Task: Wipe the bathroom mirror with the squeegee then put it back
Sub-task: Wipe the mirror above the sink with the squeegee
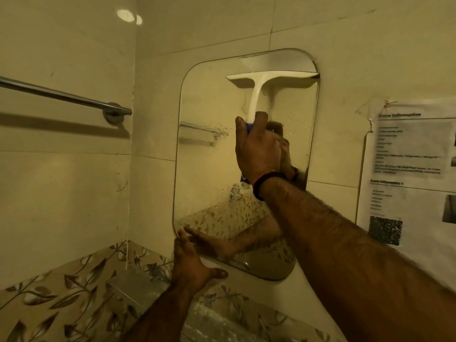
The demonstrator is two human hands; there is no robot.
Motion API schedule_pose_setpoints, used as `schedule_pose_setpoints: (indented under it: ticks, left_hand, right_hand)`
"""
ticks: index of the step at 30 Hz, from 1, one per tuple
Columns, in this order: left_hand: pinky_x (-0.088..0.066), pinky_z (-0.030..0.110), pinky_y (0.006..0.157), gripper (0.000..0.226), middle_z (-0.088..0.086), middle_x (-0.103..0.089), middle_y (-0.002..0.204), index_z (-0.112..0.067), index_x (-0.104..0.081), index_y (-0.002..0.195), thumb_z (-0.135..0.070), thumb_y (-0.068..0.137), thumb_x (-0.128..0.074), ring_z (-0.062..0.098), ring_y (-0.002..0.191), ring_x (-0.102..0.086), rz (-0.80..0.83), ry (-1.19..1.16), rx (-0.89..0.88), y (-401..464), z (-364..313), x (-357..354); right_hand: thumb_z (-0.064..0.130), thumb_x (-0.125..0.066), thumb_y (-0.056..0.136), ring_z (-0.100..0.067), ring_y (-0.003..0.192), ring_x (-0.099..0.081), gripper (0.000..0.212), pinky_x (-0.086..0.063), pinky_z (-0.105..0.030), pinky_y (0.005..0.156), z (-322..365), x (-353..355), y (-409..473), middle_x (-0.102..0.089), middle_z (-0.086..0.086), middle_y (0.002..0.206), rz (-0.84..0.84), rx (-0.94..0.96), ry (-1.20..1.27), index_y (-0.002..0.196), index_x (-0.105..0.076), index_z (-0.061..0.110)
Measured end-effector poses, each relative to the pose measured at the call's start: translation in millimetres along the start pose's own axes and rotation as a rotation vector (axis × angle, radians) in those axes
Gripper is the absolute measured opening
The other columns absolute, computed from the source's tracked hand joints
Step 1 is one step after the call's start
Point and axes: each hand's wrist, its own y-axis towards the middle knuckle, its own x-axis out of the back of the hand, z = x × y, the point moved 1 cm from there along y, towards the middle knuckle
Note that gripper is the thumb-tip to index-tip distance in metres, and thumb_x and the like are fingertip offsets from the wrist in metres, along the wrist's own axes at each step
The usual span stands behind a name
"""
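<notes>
A frameless mirror point(204, 174) with rounded corners hangs on the tiled wall. A white squeegee point(256, 95) with a blue grip lies against its upper right part, blade level near the top edge. My right hand point(259, 151) grips the squeegee's handle from below, a dark band on the wrist. At the mirror's lower left corner my left hand point(190, 262) rests on the edge, fingers straight and thumb spread along the bottom rim. Water drops and streaks cover the mirror's left and lower areas.
A chrome towel bar point(66, 97) runs along the left wall. Printed paper sheets point(409, 169) are taped to the wall right of the mirror. A metal soap holder point(134, 287) sits below on the leaf-patterned tiles.
</notes>
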Motion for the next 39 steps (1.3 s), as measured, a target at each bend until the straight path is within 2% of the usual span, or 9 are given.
schedule_pose_setpoints:
  ticks: [14, 17, 22, 24, 26, 29, 32, 34, 39]
  left_hand:
    - [-0.032, 0.047, 0.116, 0.172, 0.011, 0.007, 0.164, -0.024, 0.031, 0.149, -0.054, 0.036, -0.095, 0.035, 0.15, -0.01, -0.003, -0.007, -0.01, 0.5, -1.0, 0.2]
    - [-0.031, 0.049, 0.117, 0.17, 0.011, 0.006, 0.164, -0.024, 0.029, 0.149, -0.053, 0.037, -0.096, 0.036, 0.15, -0.011, 0.001, -0.007, -0.015, 0.6, -0.1, 0.6]
    - [-0.032, 0.053, 0.115, 0.171, 0.009, 0.006, 0.165, -0.026, 0.029, 0.15, -0.055, 0.036, -0.095, 0.036, 0.15, -0.012, 0.009, -0.025, -0.032, 0.4, 2.1, -0.4]
    - [-0.032, 0.053, 0.115, 0.171, 0.009, 0.006, 0.165, -0.026, 0.03, 0.15, -0.057, 0.035, -0.094, 0.036, 0.15, -0.012, 0.016, -0.028, -0.025, 0.6, 3.2, -0.3]
    - [-0.033, 0.053, 0.115, 0.172, 0.01, 0.006, 0.165, -0.027, 0.03, 0.149, -0.058, 0.034, -0.094, 0.036, 0.15, -0.013, 0.022, -0.028, -0.017, 1.6, 4.6, 0.0]
    - [-0.035, 0.052, 0.113, 0.173, 0.01, 0.006, 0.164, -0.027, 0.031, 0.148, -0.061, 0.033, -0.093, 0.036, 0.149, -0.015, 0.029, -0.017, -0.011, 2.2, 5.3, -0.4]
    - [-0.035, 0.053, 0.113, 0.173, 0.01, 0.006, 0.164, -0.027, 0.031, 0.148, -0.061, 0.032, -0.093, 0.037, 0.149, -0.016, 0.039, -0.01, -0.005, 2.8, 5.1, -1.2]
    - [-0.036, 0.052, 0.113, 0.173, 0.012, 0.004, 0.164, -0.026, 0.029, 0.149, -0.059, 0.031, -0.094, 0.037, 0.149, -0.017, 0.042, -0.014, -0.001, 3.8, 4.5, -1.1]
    - [-0.04, 0.047, 0.108, 0.173, 0.014, -0.003, 0.162, -0.022, 0.027, 0.15, -0.061, 0.031, -0.093, 0.036, 0.145, -0.025, 0.037, -0.006, -0.033, 2.8, 4.8, -1.5]
  right_hand:
    - [0.045, -0.041, 0.097, 0.002, 0.045, -0.023, 0.038, -0.012, -0.017, 0.044, 5.6, -6.2, 10.1, -0.024, 0.019, 0.057, -0.039, 0.017, -0.071, 0.113, -0.044, 0.011]
    - [0.044, -0.043, 0.097, 0.001, 0.046, -0.027, 0.038, -0.018, -0.017, 0.043, 1.5, -10.3, 1.5, -0.026, 0.018, 0.058, -0.009, -0.011, -0.016, 0.114, -0.043, 0.01]
    - [0.045, -0.044, 0.096, 0.001, 0.047, -0.029, 0.037, -0.02, -0.017, 0.041, -5.9, -11.9, -24.9, -0.029, 0.017, 0.059, 0.011, -0.057, -0.008, 0.114, -0.04, 0.013]
    - [0.044, -0.044, 0.096, -0.007, 0.046, -0.038, 0.035, -0.03, -0.021, 0.042, -8.5, -10.8, -38.4, -0.036, 0.014, 0.059, 0.05, -0.064, 0.0, 0.112, -0.039, 0.013]
    - [0.044, -0.042, 0.097, -0.022, 0.053, -0.055, 0.034, -0.045, -0.031, 0.047, -10.2, -8.6, -53.2, -0.05, 0.004, 0.066, 0.102, -0.082, 0.018, 0.112, -0.037, 0.014]
    - [0.046, -0.04, 0.096, -0.031, 0.063, -0.062, 0.034, -0.054, -0.04, 0.054, -13.7, -5.7, -75.8, -0.062, -0.009, 0.078, 0.158, -0.117, 0.032, 0.113, -0.033, 0.017]
    - [0.049, -0.037, 0.096, -0.032, 0.065, -0.063, 0.032, -0.053, -0.04, 0.054, -18.6, -4.7, -98.0, -0.064, -0.011, 0.082, 0.229, -0.15, 0.056, 0.112, -0.029, 0.022]
    - [0.05, -0.035, 0.096, -0.031, 0.065, -0.062, 0.036, -0.049, -0.036, 0.052, -22.8, -5.3, -113.0, -0.064, -0.01, 0.081, 0.241, -0.158, 0.044, 0.115, -0.031, 0.021]
    - [0.056, -0.026, 0.092, -0.023, 0.062, -0.062, 0.047, -0.05, -0.031, 0.052, -29.4, -8.1, -148.8, -0.062, -0.003, 0.081, 0.278, -0.168, 0.011, 0.117, -0.036, 0.018]
